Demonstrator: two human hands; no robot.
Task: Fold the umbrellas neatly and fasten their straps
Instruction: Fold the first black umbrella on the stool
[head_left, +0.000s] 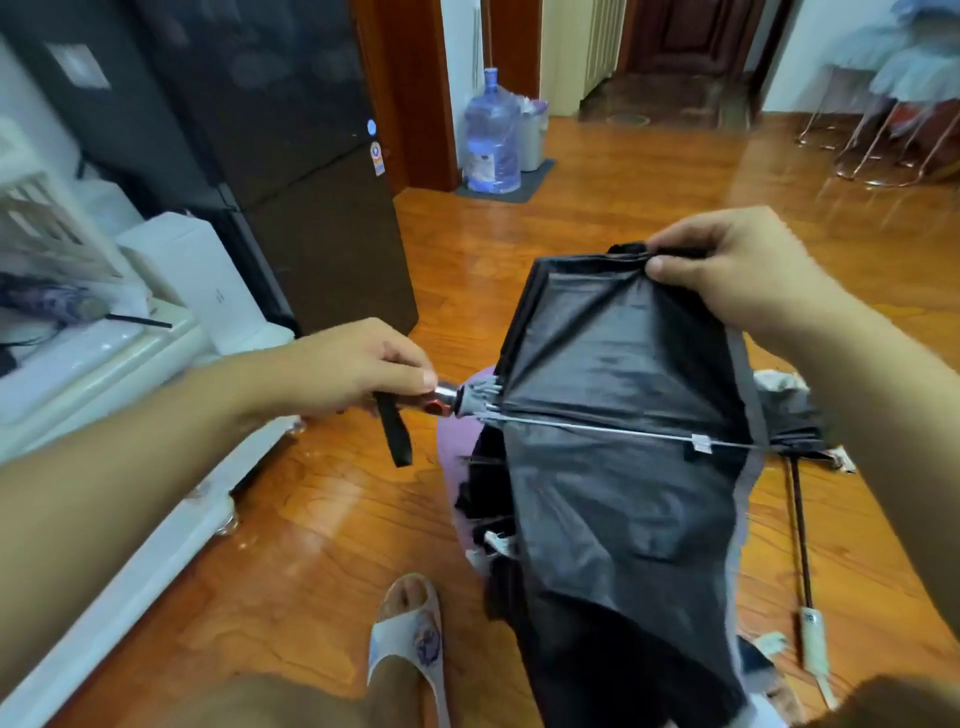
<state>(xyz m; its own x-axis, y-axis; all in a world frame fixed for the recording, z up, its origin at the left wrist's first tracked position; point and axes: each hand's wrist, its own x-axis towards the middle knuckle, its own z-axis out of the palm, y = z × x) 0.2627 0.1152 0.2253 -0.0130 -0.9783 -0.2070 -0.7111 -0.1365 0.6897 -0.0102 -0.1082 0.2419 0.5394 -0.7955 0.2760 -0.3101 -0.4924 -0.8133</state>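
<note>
Umbrella (623, 415), black, hangs mid-frame over the wooden floor (322, 519), canopy loose. Left hand (358, 371) grips its handle at centre left; right hand (727, 270) pinches a canopy edge at upper right. Tugging that panel unevenly could bunch the pleats, possibly snagging a rib, and the dangling strap (395, 434) may get buried.

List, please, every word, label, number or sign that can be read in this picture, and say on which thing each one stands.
No text can be read.
Round blue sticker on the tall dark cabinet: blurred.
Orange and white sticker below it: print too small.
Label on the large blue plastic water jug: blurred.
Small mark on the cream umbrella handle lying on the floor: too small.
</note>
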